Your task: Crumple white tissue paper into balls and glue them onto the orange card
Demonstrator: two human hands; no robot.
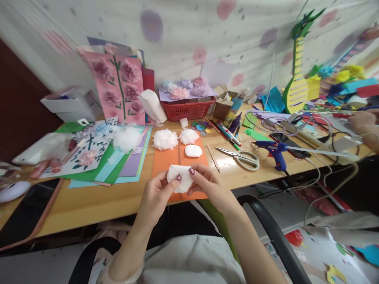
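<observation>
Between my two hands is a small flat piece of white tissue paper (181, 182), held above the near end of an orange sheet (161, 161). My left hand (156, 194) pinches its left side, thumb on top. On the right side, my right hand (211, 185) grips it with the thumb and fingers. Just beyond, a smooth white oval pad (193, 150) lies on the orange sheet. Two fluffy white paper flowers, one larger (165, 139) and one smaller (188, 136), sit at the sheet's far end.
Scissors (241, 156) and a blue glue gun (274, 152) lie to the right, near cables and a phone (290, 145). Coloured papers (134, 165) are stacked left. A red basket (188, 110) stands behind. At far right, another person's hand (363, 124) shows.
</observation>
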